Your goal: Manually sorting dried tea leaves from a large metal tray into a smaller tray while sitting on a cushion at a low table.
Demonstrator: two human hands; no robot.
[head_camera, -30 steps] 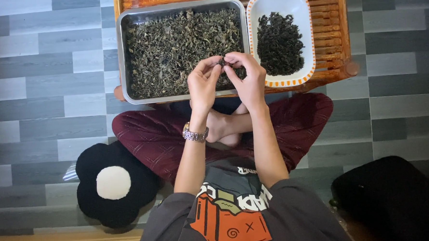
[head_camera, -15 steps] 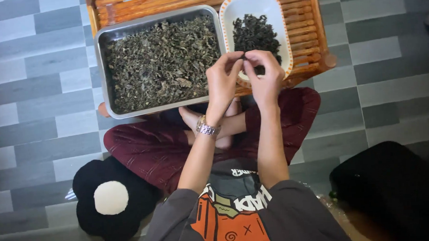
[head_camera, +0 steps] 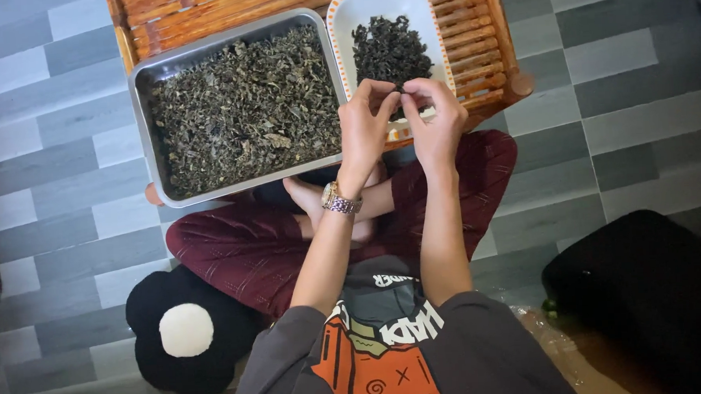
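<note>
My left hand [head_camera: 367,129] and my right hand [head_camera: 435,122] meet fingertip to fingertip over the near end of a white dish [head_camera: 374,7] with an orange rim. Between the fingertips they pinch a small dark dried leaf [head_camera: 399,88]. The dish holds a heap of dark sorted leaves [head_camera: 391,49]. To its left, a metal tray [head_camera: 144,135] is full of greenish dried leaves [head_camera: 244,107]. Both stand on a low wooden slatted table [head_camera: 469,34]. A watch sits on my left wrist.
I sit cross-legged on a grey tiled floor [head_camera: 49,155], knees in dark red trousers under the table's near edge. A black cushion with a white centre [head_camera: 184,330] lies at my left. A black bag [head_camera: 646,286] sits at my right.
Both hands have shifted right, from over the tray's right edge to over the white dish, still pinched together. The view has also drifted.
</note>
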